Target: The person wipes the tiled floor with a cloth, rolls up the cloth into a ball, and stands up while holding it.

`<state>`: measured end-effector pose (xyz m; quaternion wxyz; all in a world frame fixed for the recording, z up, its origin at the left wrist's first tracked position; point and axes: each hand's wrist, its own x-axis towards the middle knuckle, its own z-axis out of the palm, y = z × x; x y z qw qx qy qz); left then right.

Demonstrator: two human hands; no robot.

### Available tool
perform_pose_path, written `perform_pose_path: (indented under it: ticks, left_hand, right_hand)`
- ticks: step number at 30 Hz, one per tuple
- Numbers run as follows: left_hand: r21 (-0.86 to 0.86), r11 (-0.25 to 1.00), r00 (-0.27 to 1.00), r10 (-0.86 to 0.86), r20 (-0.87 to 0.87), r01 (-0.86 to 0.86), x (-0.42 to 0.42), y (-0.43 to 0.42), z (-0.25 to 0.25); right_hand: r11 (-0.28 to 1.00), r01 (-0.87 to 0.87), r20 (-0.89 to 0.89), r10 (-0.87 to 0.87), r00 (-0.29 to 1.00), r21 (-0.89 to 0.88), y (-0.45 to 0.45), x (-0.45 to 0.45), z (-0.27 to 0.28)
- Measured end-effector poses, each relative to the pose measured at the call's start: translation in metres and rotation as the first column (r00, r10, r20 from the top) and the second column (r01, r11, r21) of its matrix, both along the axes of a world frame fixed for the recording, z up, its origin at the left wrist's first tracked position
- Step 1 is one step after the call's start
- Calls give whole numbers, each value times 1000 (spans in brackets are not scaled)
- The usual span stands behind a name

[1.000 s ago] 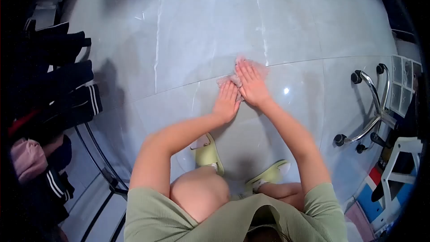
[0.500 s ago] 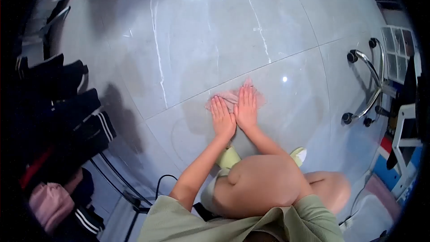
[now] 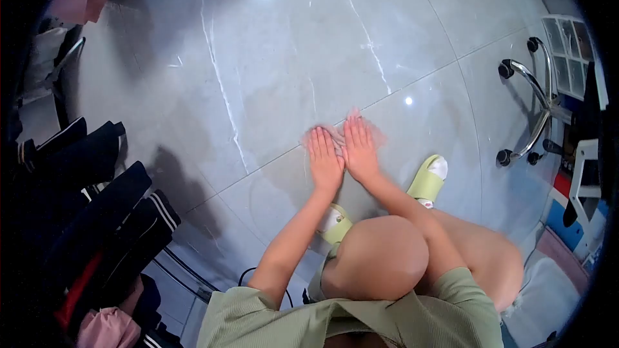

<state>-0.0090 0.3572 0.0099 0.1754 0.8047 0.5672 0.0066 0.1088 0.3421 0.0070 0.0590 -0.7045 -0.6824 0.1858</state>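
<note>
A thin pink cloth (image 3: 336, 136) lies crumpled on the grey tiled floor (image 3: 277, 84), across a tile seam. My left hand (image 3: 326, 162) rests flat on its left part, fingers straight and pointing away from me. Beside it my right hand (image 3: 360, 153) presses flat on the right part, with the thumbs of both hands close together. Both palms cover much of the cloth; its edges show around the fingertips. Below the hands are my feet in yellow-green slippers (image 3: 425, 183) with white socks, and my bent knee (image 3: 383, 258).
Dark clothes with white stripes (image 3: 122, 200) hang at the left over a black metal rack (image 3: 184, 270). On the right stand a chrome chair base on casters (image 3: 538, 106), a clear drawer unit (image 3: 567, 51) and a white frame (image 3: 585, 180). A black cable (image 3: 246, 276) loops near my left elbow.
Both hands stay flat on the cloth, which looks more bunched under them. My legs have shifted, and the right slipper now shows farther forward. The whole view has turned slightly.
</note>
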Motion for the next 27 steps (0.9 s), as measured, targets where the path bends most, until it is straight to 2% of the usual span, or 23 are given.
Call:
perform_pose_path:
  ticks: [3,7,10,13,18,22,24,27]
  left_hand:
    - [39,999,999,19,-42,-17,6,46,2]
    - [177,984,995,5,-102,13,11,109,-12]
    - [284,958,999,51,-4,-48,20,159,-21]
    - [342,940,998,33,-49,-14,23,184,-26]
    - [273,962,998,-30,60,13,14,175,-22]
    - [201,978,986,-90,143,60,7,122,-11]
    - [137,989,977,-83,195,57,8,82,-6]
    - [6,1000,983,-15,184,14,14,41,5]
  right_hand:
    - [998,19,1,-19,1000,53,46,1,4]
    - [992,-35,-8,36,999,121,114,10,1]
    - [974,-23,12,20,1000,224,164,16,-8]
    - [954,3,53,-20,998,299,188,19,-15]
    - [957,-19,9,18,1000,288,177,24,-20]
    - [974,26,-88,-6,996,226,122,38,-11]
    - [982,60,-101,-42,994,179,85,44,-9]
    - [992,75,-54,-70,996,105,48,36,0]
